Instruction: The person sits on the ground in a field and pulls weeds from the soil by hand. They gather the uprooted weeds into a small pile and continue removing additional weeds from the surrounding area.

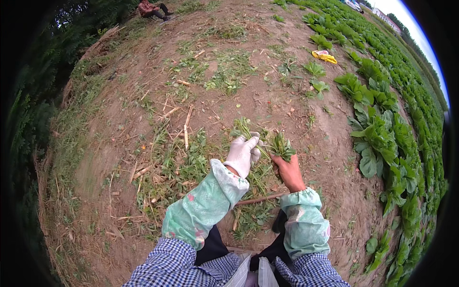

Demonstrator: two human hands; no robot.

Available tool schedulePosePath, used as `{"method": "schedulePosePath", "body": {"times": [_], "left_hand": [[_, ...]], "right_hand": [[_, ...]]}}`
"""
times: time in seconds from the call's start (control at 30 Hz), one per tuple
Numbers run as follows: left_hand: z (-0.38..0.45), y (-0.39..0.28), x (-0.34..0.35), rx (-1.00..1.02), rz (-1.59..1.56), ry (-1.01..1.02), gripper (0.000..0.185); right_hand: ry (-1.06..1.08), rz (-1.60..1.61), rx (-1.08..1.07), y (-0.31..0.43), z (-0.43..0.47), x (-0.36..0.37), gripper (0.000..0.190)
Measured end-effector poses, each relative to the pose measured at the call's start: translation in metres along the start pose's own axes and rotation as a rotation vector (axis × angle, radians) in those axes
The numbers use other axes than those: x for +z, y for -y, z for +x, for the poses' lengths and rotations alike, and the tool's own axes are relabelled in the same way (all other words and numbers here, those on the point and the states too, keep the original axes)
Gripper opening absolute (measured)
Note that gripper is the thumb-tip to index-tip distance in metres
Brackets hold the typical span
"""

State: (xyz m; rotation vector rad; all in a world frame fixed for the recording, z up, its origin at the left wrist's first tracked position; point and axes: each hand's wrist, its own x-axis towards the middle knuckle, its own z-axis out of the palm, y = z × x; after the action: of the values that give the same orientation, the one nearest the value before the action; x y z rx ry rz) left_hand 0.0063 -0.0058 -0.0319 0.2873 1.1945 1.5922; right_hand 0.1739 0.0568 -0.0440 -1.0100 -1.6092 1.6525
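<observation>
My left hand (244, 152), in a white glove, is closed around thin green stems; their leafy tops (242, 126) stick out above it. Close to its right, my bare right hand (288, 170) grips a bunch of green leafy plants (283, 147). Some stems span the gap between both hands. Green patterned sleeve covers reach over both forearms. Below the hands a thin brown stick or handle (260, 200) lies across the ground, partly hidden by my left sleeve. Cut greenery (186, 158) is scattered on the soil beneath and left of my hands.
Leafy vegetable rows (380, 136) line the right side. Dry stalks (186, 131) lie left of my hands. A yellow cloth-like item (324, 56) rests near the plants at upper right. Another person (152, 10) sits at the far upper left, beside dark trees.
</observation>
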Motion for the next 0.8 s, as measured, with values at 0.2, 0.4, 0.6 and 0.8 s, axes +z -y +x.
{"method": "schedulePosePath", "body": {"times": [0.2, 0.4, 0.6, 0.8], "left_hand": [[-0.001, -0.014, -0.015, 0.101, -0.005, -0.078, 0.013], [-0.004, -0.022, -0.017, 0.108, -0.069, -0.036, 0.014], [-0.007, -0.025, -0.008, 0.091, -0.205, 0.003, 0.013], [-0.002, -0.023, -0.013, 0.105, -0.220, -0.005, 0.011]], "right_hand": [[-0.113, -0.151, -0.139, -0.013, 0.008, -0.010, 0.013], [-0.078, -0.071, 0.024, 0.001, 0.001, -0.005, 0.015], [-0.010, -0.053, 0.002, 0.003, 0.000, 0.002, 0.015], [0.070, 0.353, 0.169, 0.001, 0.000, 0.007, 0.015]]}}
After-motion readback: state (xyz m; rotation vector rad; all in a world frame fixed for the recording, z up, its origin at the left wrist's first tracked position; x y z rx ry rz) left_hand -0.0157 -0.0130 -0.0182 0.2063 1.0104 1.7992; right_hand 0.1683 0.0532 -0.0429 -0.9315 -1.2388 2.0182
